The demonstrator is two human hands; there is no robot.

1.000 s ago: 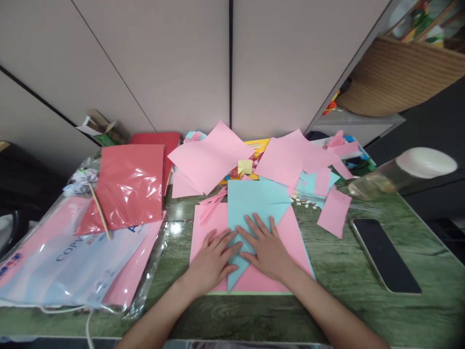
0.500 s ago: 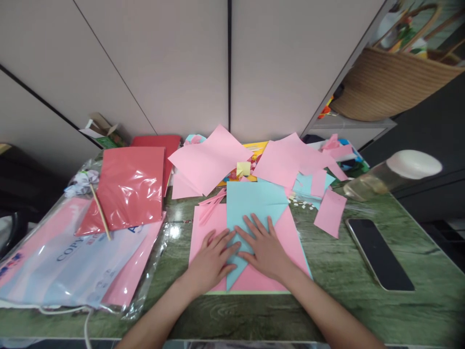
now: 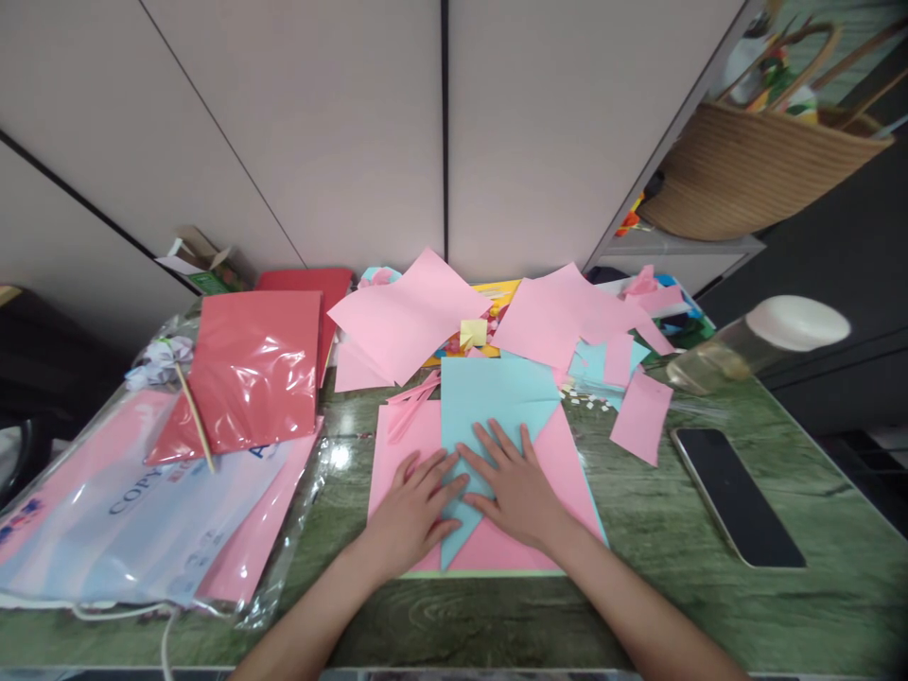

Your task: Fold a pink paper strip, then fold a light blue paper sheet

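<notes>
A light blue sheet of paper (image 3: 497,388), its lower right corner folded over into a diagonal edge, lies on a stack of pink paper (image 3: 578,482). My left hand (image 3: 411,506) rests flat with fingers apart, its palm over the pink sheet and its fingertips on the left edge of the blue paper. My right hand (image 3: 515,487) lies spread on the blue paper near the diagonal edge. The fingertips of both hands nearly meet. Thin pink paper strips (image 3: 412,407) lie at the stack's upper left corner.
Large pink sheets (image 3: 408,317) and cut scraps (image 3: 640,416) lie behind. A phone (image 3: 738,497) and a bottle (image 3: 762,340) are to the right. At left are a plastic paper pack (image 3: 163,511), red sheets (image 3: 259,369) and a thin stick (image 3: 194,416). A woven basket (image 3: 766,175) stands upper right.
The view has shifted very slightly. Both hands stay flat on the paper in the same place, and nothing else has visibly moved.
</notes>
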